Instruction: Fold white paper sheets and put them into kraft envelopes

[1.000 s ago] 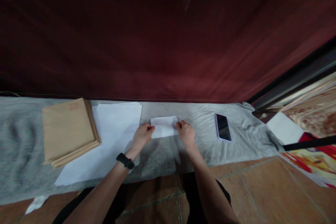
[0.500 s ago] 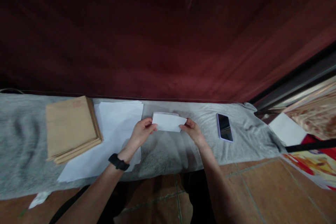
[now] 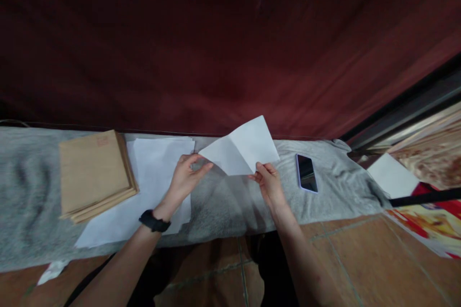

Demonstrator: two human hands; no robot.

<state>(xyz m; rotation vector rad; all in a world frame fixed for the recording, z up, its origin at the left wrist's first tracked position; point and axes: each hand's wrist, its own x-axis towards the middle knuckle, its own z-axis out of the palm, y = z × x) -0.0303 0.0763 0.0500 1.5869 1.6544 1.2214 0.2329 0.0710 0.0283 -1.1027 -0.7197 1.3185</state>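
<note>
A white sheet of paper point(image 3: 253, 143) with a crease across its middle is held above the grey cloth, partly unfolded and tilted. My right hand point(image 3: 268, 180) pinches its lower edge between thumb and fingers, near the right end. At the sheet's left corner, my left hand point(image 3: 189, 172) has its fingertips on the paper, with the thumb by the lower edge. A black band point(image 3: 154, 221) circles my left wrist. Left of that hand lie several loose white sheets point(image 3: 158, 163), partly under a stack of brown envelopes point(image 3: 94, 168).
A phone point(image 3: 307, 173) in a pale purple case lies on the grey cloth point(image 3: 338, 182), right of my hands. Behind rises a dark red surface point(image 3: 223, 57). A white panel point(image 3: 392, 175) and a colourful printed sheet point(image 3: 432, 228) are at far right. Floor tiles point(image 3: 360, 249) show in front.
The folded paper has been opened out into a larger creased sheet, its right part raised up and away. My left hand has shifted slightly left, its thumb and fingers further apart.
</note>
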